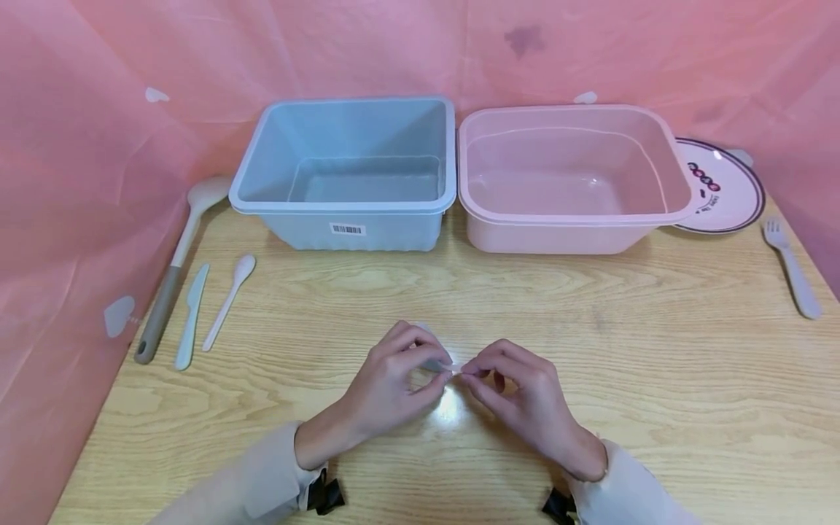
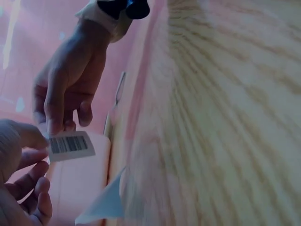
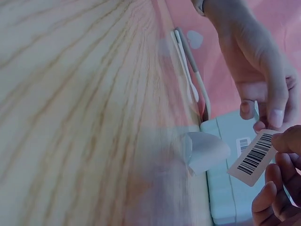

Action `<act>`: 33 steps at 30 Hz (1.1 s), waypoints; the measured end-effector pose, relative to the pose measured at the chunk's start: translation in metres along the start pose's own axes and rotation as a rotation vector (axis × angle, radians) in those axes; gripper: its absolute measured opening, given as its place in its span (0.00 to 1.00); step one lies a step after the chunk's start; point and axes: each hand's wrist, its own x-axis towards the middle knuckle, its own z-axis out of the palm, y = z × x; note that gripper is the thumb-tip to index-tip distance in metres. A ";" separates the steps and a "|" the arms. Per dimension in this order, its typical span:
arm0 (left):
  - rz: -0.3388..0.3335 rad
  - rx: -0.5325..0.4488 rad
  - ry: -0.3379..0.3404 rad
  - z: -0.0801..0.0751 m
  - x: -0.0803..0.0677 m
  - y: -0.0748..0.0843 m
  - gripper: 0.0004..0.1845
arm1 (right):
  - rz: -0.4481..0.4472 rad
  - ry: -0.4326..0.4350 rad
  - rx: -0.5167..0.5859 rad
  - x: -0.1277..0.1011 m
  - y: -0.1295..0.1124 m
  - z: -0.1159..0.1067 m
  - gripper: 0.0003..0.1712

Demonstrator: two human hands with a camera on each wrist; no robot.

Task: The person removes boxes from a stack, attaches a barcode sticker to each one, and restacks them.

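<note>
A small white barcode label (image 3: 256,157) is pinched between both hands above the middle of the table. My left hand (image 1: 390,375) holds one end with thumb and fingertips, and my right hand (image 1: 521,386) pinches the other. Black bars face outward in both wrist views. Below the label, a pale bluish curved piece (image 3: 207,151) stands near the tabletop; the left hand partly hides it in the head view. What this piece is, I cannot tell. In the left wrist view the right hand (image 2: 70,80) appears at the top and the left hand (image 2: 23,174) at the lower left edge.
A blue basin (image 1: 351,230) with a barcode sticker and a pink basin (image 1: 551,237) stand at the back. Leftward lie a ladle-like spoon (image 1: 177,266), a knife (image 1: 191,317) and a small spoon (image 1: 228,302). A plate (image 1: 735,186) and fork (image 1: 792,268) are at right.
</note>
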 end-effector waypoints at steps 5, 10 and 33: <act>0.005 0.025 -0.032 0.001 0.000 0.002 0.03 | 0.021 -0.011 0.008 0.000 -0.002 0.000 0.11; 0.016 0.027 -0.037 0.002 0.001 0.001 0.04 | 0.039 -0.024 0.007 -0.001 -0.002 -0.001 0.07; -0.430 -0.494 0.155 0.000 0.020 0.003 0.01 | 0.384 0.171 0.082 0.005 0.001 -0.018 0.09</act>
